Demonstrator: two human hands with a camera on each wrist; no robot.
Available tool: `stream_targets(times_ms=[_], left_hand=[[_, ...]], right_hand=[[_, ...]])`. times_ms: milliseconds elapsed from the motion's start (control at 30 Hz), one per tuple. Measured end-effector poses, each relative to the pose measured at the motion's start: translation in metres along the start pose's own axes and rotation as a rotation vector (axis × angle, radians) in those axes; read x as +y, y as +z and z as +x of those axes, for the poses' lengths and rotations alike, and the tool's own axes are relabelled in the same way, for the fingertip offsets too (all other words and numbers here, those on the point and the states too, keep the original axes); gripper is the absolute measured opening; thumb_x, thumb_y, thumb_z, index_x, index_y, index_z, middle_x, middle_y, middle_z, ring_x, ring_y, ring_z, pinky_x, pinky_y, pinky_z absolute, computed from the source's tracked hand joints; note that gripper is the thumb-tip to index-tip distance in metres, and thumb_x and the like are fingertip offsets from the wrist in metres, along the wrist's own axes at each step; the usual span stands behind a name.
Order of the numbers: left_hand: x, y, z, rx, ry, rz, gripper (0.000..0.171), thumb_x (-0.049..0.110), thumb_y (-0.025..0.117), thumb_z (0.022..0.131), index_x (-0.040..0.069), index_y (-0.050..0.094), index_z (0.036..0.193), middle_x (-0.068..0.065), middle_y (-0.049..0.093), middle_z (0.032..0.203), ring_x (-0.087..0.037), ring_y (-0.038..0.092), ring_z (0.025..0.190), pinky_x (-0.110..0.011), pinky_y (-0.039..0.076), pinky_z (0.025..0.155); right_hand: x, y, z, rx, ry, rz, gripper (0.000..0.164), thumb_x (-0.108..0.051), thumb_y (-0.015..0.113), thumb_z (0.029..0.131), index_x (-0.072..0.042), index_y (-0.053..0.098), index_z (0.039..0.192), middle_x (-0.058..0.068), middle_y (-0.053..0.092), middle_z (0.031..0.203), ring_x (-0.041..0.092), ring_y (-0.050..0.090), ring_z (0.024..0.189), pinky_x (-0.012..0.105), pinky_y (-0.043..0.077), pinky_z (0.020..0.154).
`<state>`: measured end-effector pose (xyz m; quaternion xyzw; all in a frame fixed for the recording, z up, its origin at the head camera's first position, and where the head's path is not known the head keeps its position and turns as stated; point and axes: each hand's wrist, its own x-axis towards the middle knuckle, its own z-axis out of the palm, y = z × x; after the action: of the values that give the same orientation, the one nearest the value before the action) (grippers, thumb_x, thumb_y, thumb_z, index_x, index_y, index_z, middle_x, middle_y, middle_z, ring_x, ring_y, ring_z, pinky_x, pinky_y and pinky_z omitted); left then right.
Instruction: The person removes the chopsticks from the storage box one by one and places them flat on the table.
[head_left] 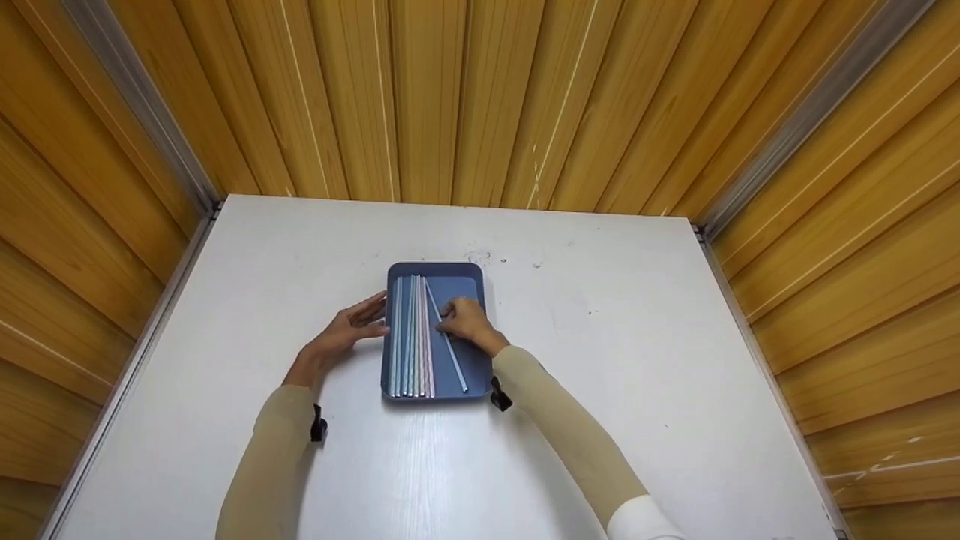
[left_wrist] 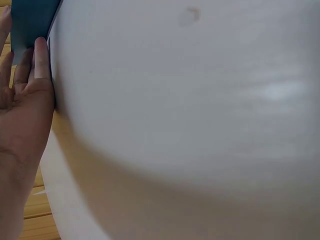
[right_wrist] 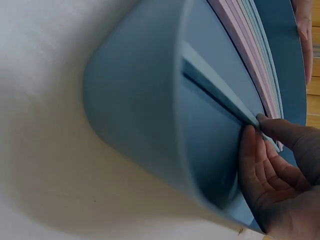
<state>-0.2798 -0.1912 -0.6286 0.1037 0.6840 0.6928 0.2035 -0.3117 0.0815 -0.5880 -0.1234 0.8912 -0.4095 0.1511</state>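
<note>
A blue rectangular tray (head_left: 474, 285) lies on the table with several thin straws in pale blue and pink (head_left: 412, 337) lined up lengthwise along its left side. Inside the tray, my right hand (head_left: 466, 321) pinches a single pale blue straw (head_left: 455, 364) between thumb and fingers. That straw slants, its near end off to the right of the row and its far end close to the row. My left hand (head_left: 349, 328) touches the tray's left wall from outside, its fingers extended. In the left wrist view, the fingers (left_wrist: 42, 55) lie against the tray wall.
The white table (head_left: 622, 337) spreads around the tray, with small dark specks (head_left: 504, 260) beyond its far edge. Wood-patterned panels (head_left: 427, 97) stand behind and at both sides, joined by metal corner posts (head_left: 795, 135).
</note>
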Motion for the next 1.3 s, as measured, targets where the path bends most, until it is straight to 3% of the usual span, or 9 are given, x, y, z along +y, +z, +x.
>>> stream_targets(times_ms=[200,367,467,700,967,1200,1300], left_hand=[[-0.002,-0.001,0.003,-0.006,0.011,0.003,0.082,0.009,0.072,0.095,0.014,0.027,0.163,-0.011,0.031,0.168,-0.031,0.030,0.156,-0.030,0.044,0.118],[-0.003,-0.001,0.006,-0.005,0.013,0.005,0.081,0.009,0.072,0.096,0.015,0.027,0.163,-0.011,0.030,0.168,-0.032,0.030,0.156,-0.041,0.037,0.124],[-0.003,0.001,0.006,0.005,0.006,0.011,0.081,0.008,0.071,0.096,0.015,0.028,0.163,-0.011,0.032,0.168,-0.032,0.031,0.155,-0.048,0.033,0.125],[-0.004,0.001,0.007,0.009,0.016,0.005,0.080,0.007,0.072,0.095,0.012,0.029,0.162,-0.014,0.033,0.166,-0.034,0.032,0.154,-0.025,0.047,0.113],[0.000,0.004,0.006,0.016,-0.015,0.005,0.079,0.008,0.071,0.096,0.015,0.029,0.162,-0.011,0.032,0.167,-0.031,0.032,0.155,-0.044,0.034,0.125],[-0.002,-0.002,0.001,0.044,-0.018,0.012,0.080,0.008,0.072,0.095,0.013,0.029,0.162,-0.015,0.031,0.167,-0.035,0.031,0.155,-0.037,0.040,0.121],[-0.002,-0.002,0.000,0.027,-0.013,0.015,0.080,0.008,0.072,0.096,0.013,0.027,0.163,-0.016,0.030,0.167,-0.035,0.029,0.155,-0.032,0.041,0.120]], right_hand=[[0.000,0.000,-0.003,0.067,-0.061,-0.051,0.020,0.000,0.075,0.085,0.011,0.072,0.102,0.023,0.076,0.086,0.005,0.055,0.052,0.015,0.049,0.047],[0.002,-0.001,-0.007,0.124,-0.089,-0.083,0.019,0.002,0.071,0.083,0.011,0.074,0.099,0.022,0.076,0.084,0.006,0.054,0.057,0.013,0.042,0.048],[0.002,-0.003,-0.009,0.113,-0.079,-0.082,0.020,0.001,0.070,0.083,0.011,0.073,0.100,0.021,0.075,0.085,0.007,0.056,0.058,0.015,0.044,0.049],[-0.001,-0.010,-0.015,0.070,-0.058,-0.047,0.020,-0.002,0.068,0.087,0.009,0.071,0.104,0.021,0.075,0.089,0.007,0.057,0.056,0.017,0.049,0.046],[-0.004,-0.019,-0.019,0.092,-0.173,-0.059,0.021,-0.001,0.070,0.090,0.008,0.073,0.108,0.021,0.077,0.088,0.013,0.066,0.061,0.016,0.051,0.049],[-0.006,-0.018,-0.018,0.121,-0.268,-0.085,0.023,-0.001,0.070,0.088,0.006,0.076,0.109,0.019,0.078,0.088,0.026,0.075,0.076,0.022,0.059,0.062],[-0.005,-0.020,-0.020,0.136,-0.282,-0.093,0.023,0.000,0.068,0.086,0.007,0.076,0.107,0.019,0.078,0.089,0.026,0.075,0.080,0.027,0.061,0.069]])
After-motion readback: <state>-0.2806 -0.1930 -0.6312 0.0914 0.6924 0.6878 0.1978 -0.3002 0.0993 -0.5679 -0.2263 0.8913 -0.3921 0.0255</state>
